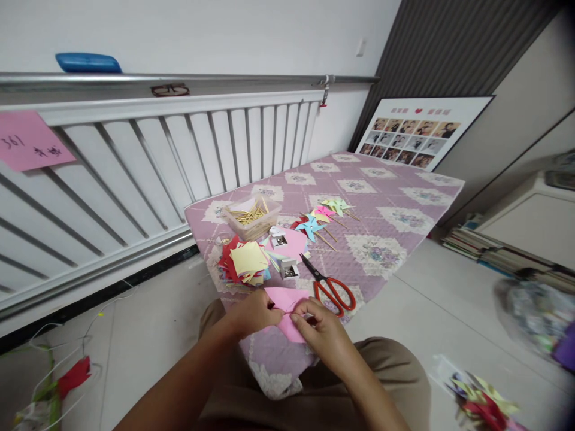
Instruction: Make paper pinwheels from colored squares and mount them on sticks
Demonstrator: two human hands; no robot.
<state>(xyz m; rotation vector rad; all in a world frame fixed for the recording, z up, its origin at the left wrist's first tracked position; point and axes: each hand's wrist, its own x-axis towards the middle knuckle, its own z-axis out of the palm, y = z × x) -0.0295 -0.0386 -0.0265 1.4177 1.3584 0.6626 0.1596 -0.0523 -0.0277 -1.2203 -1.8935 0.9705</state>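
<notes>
Both hands hold one pink sheet of paper [284,299] just above the near end of the table. My left hand [255,312] grips its left side, and my right hand [317,322] pinches it close to the middle, so the fingers nearly meet. Parts of the paper are hidden behind the fingers. Red-handled scissors [330,288] lie open to the right. Beyond the hands sit a stack of coloured paper squares [248,261] and two small white boxes of metal bits, the nearer box [290,270] beside the scissors.
A clear plastic tub [254,224] holds many thin wooden sticks. Several finished paper pinwheels, one a blue pinwheel [309,227], lie further back on the flowered tablecloth [377,254]. A white radiator [251,143] runs along the left. More pinwheels [485,407] are low at right.
</notes>
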